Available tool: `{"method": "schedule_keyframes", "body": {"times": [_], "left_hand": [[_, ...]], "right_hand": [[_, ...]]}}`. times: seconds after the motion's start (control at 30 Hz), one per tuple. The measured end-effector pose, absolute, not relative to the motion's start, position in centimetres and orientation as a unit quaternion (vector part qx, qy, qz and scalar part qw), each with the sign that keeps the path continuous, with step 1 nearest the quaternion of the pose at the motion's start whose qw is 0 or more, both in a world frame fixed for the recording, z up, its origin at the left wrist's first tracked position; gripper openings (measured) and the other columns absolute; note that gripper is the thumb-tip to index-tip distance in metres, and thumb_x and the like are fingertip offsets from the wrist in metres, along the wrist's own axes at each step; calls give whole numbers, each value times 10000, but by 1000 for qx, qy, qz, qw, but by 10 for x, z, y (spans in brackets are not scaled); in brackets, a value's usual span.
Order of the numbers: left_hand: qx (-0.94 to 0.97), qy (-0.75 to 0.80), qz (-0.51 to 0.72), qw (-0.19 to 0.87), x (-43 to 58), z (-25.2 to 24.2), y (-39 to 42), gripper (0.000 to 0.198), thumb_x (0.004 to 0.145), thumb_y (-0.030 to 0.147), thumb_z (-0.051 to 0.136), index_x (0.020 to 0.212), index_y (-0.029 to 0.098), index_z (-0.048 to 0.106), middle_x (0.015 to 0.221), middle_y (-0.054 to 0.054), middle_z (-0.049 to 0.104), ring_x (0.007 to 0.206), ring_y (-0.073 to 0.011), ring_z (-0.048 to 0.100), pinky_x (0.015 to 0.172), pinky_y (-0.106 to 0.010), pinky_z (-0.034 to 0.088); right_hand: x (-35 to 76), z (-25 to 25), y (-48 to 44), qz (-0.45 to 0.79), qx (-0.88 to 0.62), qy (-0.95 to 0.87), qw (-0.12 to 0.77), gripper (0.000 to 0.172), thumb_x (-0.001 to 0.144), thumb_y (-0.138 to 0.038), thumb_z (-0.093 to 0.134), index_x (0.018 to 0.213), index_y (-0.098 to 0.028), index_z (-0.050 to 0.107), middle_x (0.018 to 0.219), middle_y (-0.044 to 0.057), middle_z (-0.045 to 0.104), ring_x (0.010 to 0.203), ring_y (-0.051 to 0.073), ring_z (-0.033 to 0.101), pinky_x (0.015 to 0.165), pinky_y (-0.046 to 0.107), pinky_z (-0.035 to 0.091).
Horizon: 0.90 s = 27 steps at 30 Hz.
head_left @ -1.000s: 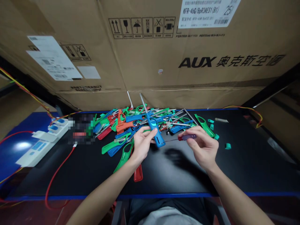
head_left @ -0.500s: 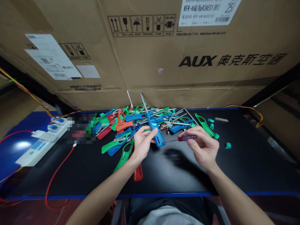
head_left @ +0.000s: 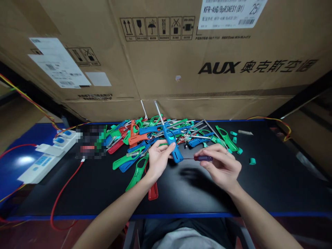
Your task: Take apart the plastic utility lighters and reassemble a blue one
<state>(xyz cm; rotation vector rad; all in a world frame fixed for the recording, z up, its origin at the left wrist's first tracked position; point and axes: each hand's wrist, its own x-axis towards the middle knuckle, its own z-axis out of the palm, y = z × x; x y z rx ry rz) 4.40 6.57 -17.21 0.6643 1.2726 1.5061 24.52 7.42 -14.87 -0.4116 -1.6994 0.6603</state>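
Observation:
My left hand [head_left: 160,157] is closed around the handle of a blue long-necked gas lighter [head_left: 177,154], whose metal tube points up and away from me. In my right hand [head_left: 224,166] is a screwdriver [head_left: 203,158] with a dark purple-red handle, pinched between thumb and fingers. Its thin shaft reaches left to the lower end of the lighter's handle; whether the tip sits in a hole there I cannot tell. Behind my left hand lies a heap of lighter parts: green handle shells [head_left: 127,158], an orange one [head_left: 137,138], blue ones and metal tubes.
A large cardboard box [head_left: 160,83] stands along the back of the black table [head_left: 90,193]. Left is a white power strip [head_left: 46,159] with a red cable [head_left: 57,186]. Several small teal pieces [head_left: 252,161] and a clear strip [head_left: 245,132] lie on the right.
My right hand has shifted slightly left and turned the screwdriver, whose handle now lies lower and more level. My left hand and the blue lighter have hardly moved.

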Motion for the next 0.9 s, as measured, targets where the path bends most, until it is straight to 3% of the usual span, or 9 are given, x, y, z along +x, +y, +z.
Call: {"method": "schedule_keyframes", "body": {"times": [0.1, 0.27, 0.4, 0.57, 0.63, 0.7, 0.77, 0.9], "left_hand": [[283, 538, 618, 498, 45, -173, 64, 536, 605, 476, 932, 902, 152, 625, 686, -22, 748, 545, -143, 689, 461, -181, 548], [289, 542, 616, 493, 46, -174, 62, 561, 609, 490, 929, 934, 153, 620, 669, -9, 733, 547, -142, 685, 480, -192, 563], [282, 543, 615, 498, 46, -172, 62, 571, 589, 492, 937, 917, 155, 613, 677, -13, 738, 535, -139, 680, 469, -188, 550], [282, 547, 617, 490, 44, -169, 63, 560, 593, 493, 934, 902, 164, 603, 667, -4, 730, 535, -136, 678, 477, -188, 553], [281, 549, 617, 489, 43, -167, 63, 563, 589, 501, 933, 893, 163, 602, 669, -8, 732, 534, -135, 677, 472, -184, 549], [281, 550, 614, 492, 43, -166, 62, 567, 590, 506, 930, 899, 161, 603, 690, -20, 743, 547, -137, 683, 476, -183, 552], [280, 550, 611, 495, 44, -166, 62, 568, 595, 499, 928, 913, 159, 604, 704, -28, 750, 560, -137, 686, 483, -182, 555], [282, 555, 608, 492, 43, -167, 62, 575, 595, 492, 928, 923, 158, 594, 684, -24, 742, 547, -132, 675, 490, -187, 561]], "right_hand": [[245, -150, 72, 222, -156, -758, 593, 654, 824, 46, 718, 1383, -287, 653, 1060, 82, 685, 925, 215, 723, 731, 364, 657], [244, -147, 68, 181, -170, -782, 572, 659, 881, 76, 568, 1473, -214, 572, 1295, 154, 661, 1103, 263, 711, 839, 408, 666], [244, -145, 66, 138, -174, -781, 584, 629, 820, 48, 719, 1375, -242, 663, 1126, 104, 709, 932, 203, 738, 757, 317, 666], [244, -146, 64, 159, -188, -788, 564, 644, 882, 30, 629, 1453, -263, 582, 1223, 129, 693, 1065, 240, 721, 811, 373, 671], [243, -146, 63, 158, -186, -780, 577, 681, 856, 46, 675, 1445, -284, 582, 1129, 100, 720, 1000, 217, 732, 784, 354, 672], [243, -147, 64, 132, -184, -777, 587, 611, 857, -1, 712, 1392, -285, 634, 1032, 83, 713, 907, 191, 727, 717, 313, 662], [242, -146, 64, 106, -182, -786, 582, 516, 904, -50, 657, 1384, -240, 651, 1050, 114, 704, 934, 208, 728, 717, 318, 660], [240, -144, 64, 105, -175, -790, 578, 622, 898, 18, 606, 1478, -199, 554, 1149, 146, 721, 1011, 222, 740, 762, 315, 673]]}}
